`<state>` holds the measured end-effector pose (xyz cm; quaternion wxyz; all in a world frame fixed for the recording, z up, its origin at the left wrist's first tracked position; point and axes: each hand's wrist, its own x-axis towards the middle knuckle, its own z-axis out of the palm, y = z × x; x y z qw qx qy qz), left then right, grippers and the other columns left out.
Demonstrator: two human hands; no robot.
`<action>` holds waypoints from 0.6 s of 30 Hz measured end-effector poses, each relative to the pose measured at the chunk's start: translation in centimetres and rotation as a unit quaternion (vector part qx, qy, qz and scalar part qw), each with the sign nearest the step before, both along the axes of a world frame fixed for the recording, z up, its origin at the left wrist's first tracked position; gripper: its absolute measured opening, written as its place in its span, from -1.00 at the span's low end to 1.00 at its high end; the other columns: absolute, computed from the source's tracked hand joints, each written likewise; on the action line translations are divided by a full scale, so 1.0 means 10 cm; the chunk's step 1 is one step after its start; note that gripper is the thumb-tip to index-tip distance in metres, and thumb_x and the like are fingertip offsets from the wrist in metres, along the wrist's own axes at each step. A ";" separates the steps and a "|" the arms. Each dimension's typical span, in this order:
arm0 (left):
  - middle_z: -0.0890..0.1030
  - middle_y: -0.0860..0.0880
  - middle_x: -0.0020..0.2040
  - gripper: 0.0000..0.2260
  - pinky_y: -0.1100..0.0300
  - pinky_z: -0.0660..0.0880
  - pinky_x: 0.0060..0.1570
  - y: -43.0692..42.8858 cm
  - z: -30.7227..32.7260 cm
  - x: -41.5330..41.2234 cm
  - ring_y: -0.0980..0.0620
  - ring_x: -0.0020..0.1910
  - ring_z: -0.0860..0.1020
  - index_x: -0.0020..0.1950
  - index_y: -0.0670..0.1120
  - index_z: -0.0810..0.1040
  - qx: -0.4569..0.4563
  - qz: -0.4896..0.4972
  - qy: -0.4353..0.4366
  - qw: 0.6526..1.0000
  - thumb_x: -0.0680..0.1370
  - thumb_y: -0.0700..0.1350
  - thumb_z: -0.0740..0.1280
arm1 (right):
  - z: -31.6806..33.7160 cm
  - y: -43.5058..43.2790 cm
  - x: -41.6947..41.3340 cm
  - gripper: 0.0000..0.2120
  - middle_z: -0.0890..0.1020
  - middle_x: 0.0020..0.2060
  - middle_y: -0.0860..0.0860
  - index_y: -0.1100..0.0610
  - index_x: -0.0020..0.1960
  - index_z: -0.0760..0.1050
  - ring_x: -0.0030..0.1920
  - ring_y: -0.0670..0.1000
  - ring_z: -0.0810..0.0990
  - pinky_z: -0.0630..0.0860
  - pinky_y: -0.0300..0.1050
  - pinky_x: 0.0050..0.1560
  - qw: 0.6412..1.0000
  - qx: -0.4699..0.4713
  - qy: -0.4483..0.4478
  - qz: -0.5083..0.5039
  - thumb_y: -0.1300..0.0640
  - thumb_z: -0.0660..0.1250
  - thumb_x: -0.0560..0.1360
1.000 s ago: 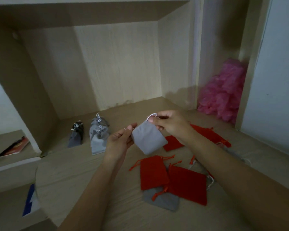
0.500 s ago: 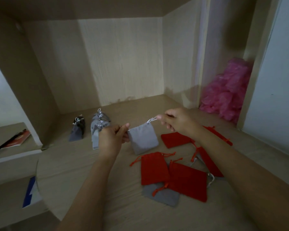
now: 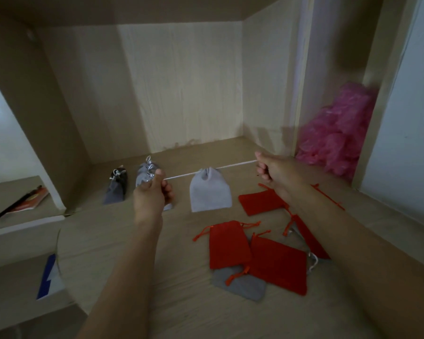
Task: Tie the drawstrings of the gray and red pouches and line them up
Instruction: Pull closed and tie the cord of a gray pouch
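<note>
Noted, far left of the held gray pouch (image 3: 209,192) and on a lower ledge, a red-covered booklet (image 3: 32,199) with a dark stick across it, too dim to name. Spotted a blue-and-white card (image 3: 48,277) lower down on that same side.

Found a dark gray tied pouch (image 3: 116,189) standing upright on the wooden desk (image 3: 132,253), left of the gray pouch. Found just beside it a light gray tied bundle (image 3: 145,174) with silver strings knotted on top, partly hidden behind the left hand; could not tell whether one pouch or two.

Saw the left hand (image 3: 152,192) just left of the gray pouch, fingers curled, thumb and forefinger pinching one end of the white drawstring (image 3: 181,176). Traced that string, taut and straight, through the gray pouch's cinched mouth. Found the pouch hanging from it between the two hands; could not tell whether its bottom touched the wood.

Saw the right hand (image 3: 277,172) right of the gray pouch, fingers curled round the string's other end, well apart from the left hand.

Counted, below and right of the gray pouch, a first red pouch (image 3: 261,201) near the right wrist. Nearer the camera, counted a second red pouch (image 3: 228,243) and a third red pouch (image 3: 279,265), overlapping and lying on a flat gray pouch (image 3: 240,285). Made out a fourth red pouch (image 3: 309,238) partly under the right forearm.

Noted a pink plastic bundle (image 3: 338,128) far right of the gray pouch, in a side recess.
</note>
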<state>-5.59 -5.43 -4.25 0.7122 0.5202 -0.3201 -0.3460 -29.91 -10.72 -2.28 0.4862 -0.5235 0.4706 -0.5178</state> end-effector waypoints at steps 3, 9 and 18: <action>0.46 0.08 -0.58 -0.68 0.30 0.45 -0.45 0.02 0.02 -0.04 0.13 -0.53 0.46 -0.33 -0.12 0.42 -0.031 -0.010 0.050 0.998 0.61 -0.06 0.23 | 0.02 -0.01 0.06 -0.60 0.41 -0.59 -0.11 0.07 -0.41 0.21 -0.61 -0.19 0.29 0.21 -0.36 -0.59 0.997 0.007 -0.070 0.010 0.09 0.22 0.58; 0.69 -0.06 -0.24 -0.62 0.26 0.59 -0.19 0.10 0.07 -0.12 0.05 -0.17 0.67 -0.41 -0.06 0.36 -0.088 -0.197 0.252 0.943 0.62 -0.06 0.17 | 0.12 0.17 0.14 -0.63 0.65 -0.43 0.01 0.13 -0.38 0.21 -0.56 -0.18 0.45 0.34 -0.38 -0.55 0.955 0.028 -0.282 0.086 0.26 0.16 0.59; 0.44 0.06 -0.44 -0.80 0.36 0.44 -0.44 0.13 0.06 -0.24 0.19 -0.50 0.42 -0.28 -0.08 0.48 -0.086 -0.313 0.182 0.928 0.50 -0.02 0.27 | 0.16 0.49 0.39 -0.81 0.70 -0.25 0.02 0.19 0.02 0.50 -0.30 -0.12 0.62 0.47 -0.37 -0.29 0.963 -0.100 -0.079 0.235 0.41 0.26 0.49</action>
